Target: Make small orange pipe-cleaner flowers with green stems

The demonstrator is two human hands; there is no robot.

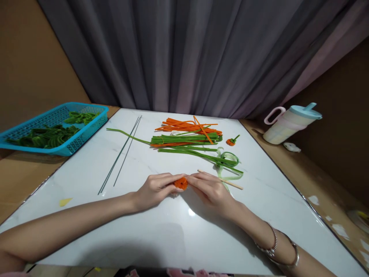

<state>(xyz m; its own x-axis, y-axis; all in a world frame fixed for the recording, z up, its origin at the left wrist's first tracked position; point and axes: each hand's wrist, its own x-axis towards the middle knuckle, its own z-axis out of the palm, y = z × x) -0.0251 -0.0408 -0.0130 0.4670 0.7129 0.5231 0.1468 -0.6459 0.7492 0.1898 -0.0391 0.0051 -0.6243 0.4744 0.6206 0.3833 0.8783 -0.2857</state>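
Note:
Between my two hands, over the near middle of the white table, is a small round orange pipe-cleaner pumpkin (181, 183) with a dark spot at its centre. My left hand (159, 188) pinches it from the left between thumb and fingers. From the other side, the fingers of my right hand (210, 188) press together against its right edge; their tips are partly hidden. A thin wooden stick (236, 185) lies on the table behind my right hand. Beyond are green pipe cleaners (184, 139) and orange pipe cleaners (184, 126) in bundles.
A finished-looking small pumpkin with a green stem (230, 142) lies at the right back, near a curled pale green ribbon (229, 157). Thin dark wires (123, 154) lie at left. A blue basket (70, 148) holds green pieces. A tumbler (288, 125) stands beyond the table's right edge.

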